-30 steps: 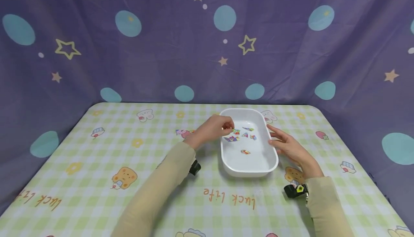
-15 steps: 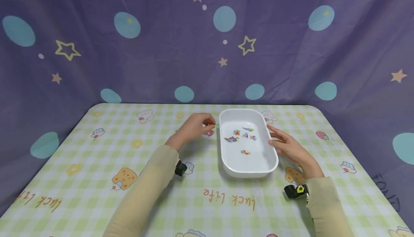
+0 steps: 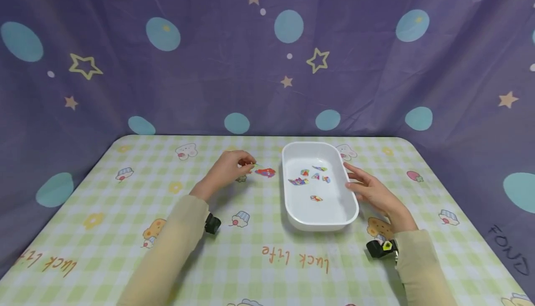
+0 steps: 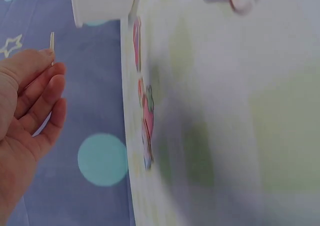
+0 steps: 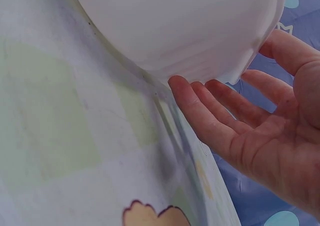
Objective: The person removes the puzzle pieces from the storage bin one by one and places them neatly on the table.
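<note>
My left hand (image 3: pixel 227 169) hovers over the table, left of the white tray, and pinches a small thin flat piece (image 4: pixel 52 42) between thumb and index finger. In the left wrist view that piece is edge-on, so its printed face is hidden. Just beyond the fingertips a red and purple flat piece (image 3: pixel 265 172) lies on the tablecloth. The white tray (image 3: pixel 319 226) holds several small colourful printed pieces, one of them a longer purple piece (image 3: pixel 298 181). Against the tray's right wall rest the fingertips of my right hand (image 3: pixel 376 197), its fingers extended, plainly touching in the right wrist view.
A checked green tablecloth (image 3: pixel 196 259) with printed cartoons and lettering covers the table. Behind the table hangs a purple curtain (image 3: pixel 200 64) with stars and blue spots. A small black camera (image 3: pixel 380 249) sits at the right wrist.
The left hand has come out of the tray and moved left over the table, carrying the small flat piece. The red and purple piece is now uncovered. The right hand stays at the tray.
</note>
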`<state>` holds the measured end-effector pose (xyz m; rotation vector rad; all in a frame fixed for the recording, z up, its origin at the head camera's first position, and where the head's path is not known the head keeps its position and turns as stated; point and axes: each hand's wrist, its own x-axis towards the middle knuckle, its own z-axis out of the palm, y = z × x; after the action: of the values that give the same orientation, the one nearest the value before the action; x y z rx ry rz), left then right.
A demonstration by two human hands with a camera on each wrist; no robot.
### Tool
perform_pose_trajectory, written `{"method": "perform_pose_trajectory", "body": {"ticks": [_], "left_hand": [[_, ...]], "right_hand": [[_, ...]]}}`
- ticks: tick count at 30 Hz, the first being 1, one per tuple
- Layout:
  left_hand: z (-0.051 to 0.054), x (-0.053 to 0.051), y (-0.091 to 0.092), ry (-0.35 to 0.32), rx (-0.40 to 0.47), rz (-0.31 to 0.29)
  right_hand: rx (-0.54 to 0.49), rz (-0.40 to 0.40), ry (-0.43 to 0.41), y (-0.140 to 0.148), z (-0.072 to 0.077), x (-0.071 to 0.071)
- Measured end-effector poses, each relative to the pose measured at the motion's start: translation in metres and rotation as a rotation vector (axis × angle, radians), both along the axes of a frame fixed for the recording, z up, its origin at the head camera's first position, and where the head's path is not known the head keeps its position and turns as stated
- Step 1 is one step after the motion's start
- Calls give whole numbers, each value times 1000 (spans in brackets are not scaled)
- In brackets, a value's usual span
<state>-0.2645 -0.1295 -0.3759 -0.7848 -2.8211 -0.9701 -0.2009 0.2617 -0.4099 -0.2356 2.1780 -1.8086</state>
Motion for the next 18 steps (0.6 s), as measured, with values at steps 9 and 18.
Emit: {"method": "perform_pose_trajectory", "body": {"ticks": [9,18], "left_hand": [[-6,1,-37,54,-20,50],[-14,-2,-67,47,-64,113]], "right_hand": [[-12,-5,-4,-1,1,0],[-10,-3,-8,-1,2,0]]}}
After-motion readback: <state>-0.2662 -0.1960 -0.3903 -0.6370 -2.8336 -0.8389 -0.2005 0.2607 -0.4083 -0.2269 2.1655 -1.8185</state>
